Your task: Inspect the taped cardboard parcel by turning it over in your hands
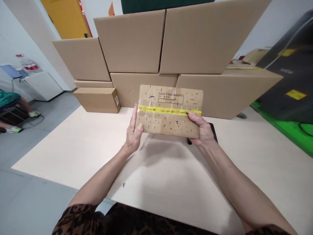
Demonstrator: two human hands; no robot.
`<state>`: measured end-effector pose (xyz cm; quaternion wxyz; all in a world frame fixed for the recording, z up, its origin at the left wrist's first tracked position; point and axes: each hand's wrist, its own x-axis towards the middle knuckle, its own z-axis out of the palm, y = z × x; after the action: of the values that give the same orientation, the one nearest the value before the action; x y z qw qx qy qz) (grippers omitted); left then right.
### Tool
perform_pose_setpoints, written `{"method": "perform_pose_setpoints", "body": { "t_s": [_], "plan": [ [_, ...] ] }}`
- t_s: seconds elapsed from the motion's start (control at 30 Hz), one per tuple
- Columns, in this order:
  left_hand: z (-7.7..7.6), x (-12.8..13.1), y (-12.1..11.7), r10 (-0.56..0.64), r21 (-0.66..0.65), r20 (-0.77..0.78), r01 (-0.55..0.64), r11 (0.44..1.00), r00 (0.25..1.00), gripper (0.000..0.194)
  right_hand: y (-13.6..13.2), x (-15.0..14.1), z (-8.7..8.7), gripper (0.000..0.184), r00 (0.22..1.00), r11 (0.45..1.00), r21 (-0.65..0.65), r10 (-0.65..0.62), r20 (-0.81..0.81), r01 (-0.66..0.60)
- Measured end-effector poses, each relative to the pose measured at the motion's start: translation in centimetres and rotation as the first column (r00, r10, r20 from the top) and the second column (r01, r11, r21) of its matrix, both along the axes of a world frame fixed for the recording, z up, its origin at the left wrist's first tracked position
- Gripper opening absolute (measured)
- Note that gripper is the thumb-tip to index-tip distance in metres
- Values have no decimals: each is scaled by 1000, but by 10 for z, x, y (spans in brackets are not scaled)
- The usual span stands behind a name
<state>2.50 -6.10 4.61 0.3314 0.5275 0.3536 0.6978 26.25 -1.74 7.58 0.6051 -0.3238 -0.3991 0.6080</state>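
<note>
Between my two hands I hold a cardboard box [168, 125] above the table, tilted so its broad face is toward me. Yellow tape with red print runs across its middle, a printed label sits above the tape, and small dark marks dot the surface. My left hand [134, 135] grips the box's left end, thumb on the near face. My right hand [202, 129] clasps the right end, thumb lying over the tape. Behind my right hand a black object [214, 132] rests on the table, mostly hidden.
Large cardboard boxes [195, 42] are stacked along the back of the pale table [97, 156]. A smaller box [95, 99] stands at the back left. To the right is a dark case [288, 81] with yellow stickers. A person's leg [25, 107] shows at far left.
</note>
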Motion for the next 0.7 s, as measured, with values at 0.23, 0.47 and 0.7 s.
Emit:
{"method": "perform_pose_setpoints", "body": {
  "t_s": [0.23,0.47,0.7],
  "plan": [
    [9,-2,15,-243,-173,239,288,942,940,86,-12,7,6,99,945,929,368,-153,290,38],
    [23,-38,17,-323,-342,452,496,798,832,90,1,22,-6,132,739,695,698,-378,558,-172],
    [9,-32,25,-300,-332,498,499,800,813,61,6,23,-6,134,728,682,698,-364,581,-217]
  ]
}}
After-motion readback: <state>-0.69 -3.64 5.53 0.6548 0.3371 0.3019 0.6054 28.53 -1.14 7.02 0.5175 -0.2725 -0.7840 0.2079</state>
